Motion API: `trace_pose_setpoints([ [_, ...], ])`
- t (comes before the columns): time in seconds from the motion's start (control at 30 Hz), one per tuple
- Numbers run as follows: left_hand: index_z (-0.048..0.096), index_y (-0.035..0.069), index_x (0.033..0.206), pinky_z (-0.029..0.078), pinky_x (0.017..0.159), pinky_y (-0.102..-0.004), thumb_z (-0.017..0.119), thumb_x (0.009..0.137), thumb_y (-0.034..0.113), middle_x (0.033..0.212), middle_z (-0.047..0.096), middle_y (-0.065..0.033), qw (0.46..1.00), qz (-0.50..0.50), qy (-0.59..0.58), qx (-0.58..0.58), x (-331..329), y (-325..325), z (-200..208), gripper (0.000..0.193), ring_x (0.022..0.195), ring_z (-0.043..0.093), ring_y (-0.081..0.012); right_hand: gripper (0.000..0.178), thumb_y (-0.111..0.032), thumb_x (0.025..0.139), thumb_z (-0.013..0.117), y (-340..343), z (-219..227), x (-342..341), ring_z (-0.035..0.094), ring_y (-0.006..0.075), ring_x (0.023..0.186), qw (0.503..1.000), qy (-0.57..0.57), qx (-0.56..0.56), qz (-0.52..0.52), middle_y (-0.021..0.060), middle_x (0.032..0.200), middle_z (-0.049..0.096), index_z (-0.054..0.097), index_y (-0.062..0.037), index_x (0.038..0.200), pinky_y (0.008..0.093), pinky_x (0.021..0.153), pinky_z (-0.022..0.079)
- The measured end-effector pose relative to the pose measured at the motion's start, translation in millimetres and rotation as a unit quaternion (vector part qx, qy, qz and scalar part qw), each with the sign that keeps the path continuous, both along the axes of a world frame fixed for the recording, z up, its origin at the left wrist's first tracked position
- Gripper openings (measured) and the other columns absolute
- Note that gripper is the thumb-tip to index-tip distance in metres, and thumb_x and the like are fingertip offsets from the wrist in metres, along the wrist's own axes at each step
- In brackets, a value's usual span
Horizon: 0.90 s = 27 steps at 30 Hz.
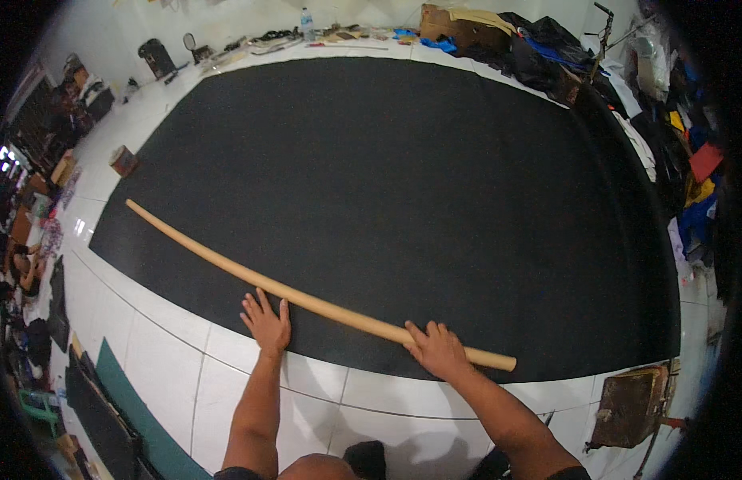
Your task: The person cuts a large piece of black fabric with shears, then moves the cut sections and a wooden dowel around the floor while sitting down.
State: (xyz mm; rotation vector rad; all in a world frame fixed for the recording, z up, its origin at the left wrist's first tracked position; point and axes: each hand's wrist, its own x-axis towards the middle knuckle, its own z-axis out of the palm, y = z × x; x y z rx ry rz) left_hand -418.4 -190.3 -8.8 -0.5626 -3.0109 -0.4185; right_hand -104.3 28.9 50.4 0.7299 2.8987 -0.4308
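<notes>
A long, light-brown cardboard tube lies slantwise across the near part of a large black sheet spread on the floor. Its left end is farther away and its right end nearer. My left hand is open at the near side of the tube's middle, fingers spread over the sheet and fingertips close to the tube. Closer to the tube's right end, my right hand has its fingers curled over it.
White floor tiles surround the sheet. A small brown box stands by its left edge. Dark and green panels lean at lower left. Heaped bags and cloth line the far right, and a water bottle stands along the wall.
</notes>
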Motion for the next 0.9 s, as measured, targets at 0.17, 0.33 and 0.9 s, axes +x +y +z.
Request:
trace_pose_setpoints([
  [0.17, 0.025, 0.001, 0.154, 0.005, 0.120, -0.0549, 0.043, 0.096, 0.060, 0.159, 0.017, -0.0288, 0.999, -0.018, -0.019, -0.042, 6, 15, -5, 0.084, 0.149, 0.011, -0.0423, 0.053, -0.047, 0.097, 0.052, 58, -2, -5, 0.059, 0.0343, 0.101, 0.998, -0.028, 0.017, -0.061, 0.0164, 0.107, 0.057, 0.049, -0.0216, 0.143, 0.0476, 0.084, 0.053],
  [0.33, 0.026, 0.001, 0.153, 0.006, 0.120, -0.0545, 0.045, 0.095, 0.061, 0.159, 0.016, -0.0292, 0.999, -0.014, -0.019, -0.043, 3, 10, 1, 0.086, 0.149, 0.011, -0.0427, 0.048, -0.044, 0.098, 0.051, 97, -12, -15, 0.061, 0.0375, 0.102, 0.988, 0.008, 0.062, -0.143, 0.0187, 0.108, 0.059, 0.051, -0.0186, 0.138, 0.0493, 0.084, 0.053],
  [0.9, 0.028, 0.000, 0.152, 0.007, 0.120, -0.0540, 0.048, 0.096, 0.053, 0.159, 0.018, -0.0286, 0.998, -0.031, 0.000, -0.054, 4, 8, -1, 0.080, 0.149, 0.014, -0.0425, 0.054, -0.045, 0.105, 0.031, 122, 2, 130, 0.058, 0.0432, 0.115, 0.885, 0.006, -0.005, -0.465, 0.0270, 0.122, 0.061, 0.042, -0.0101, 0.145, 0.0506, 0.098, 0.045],
])
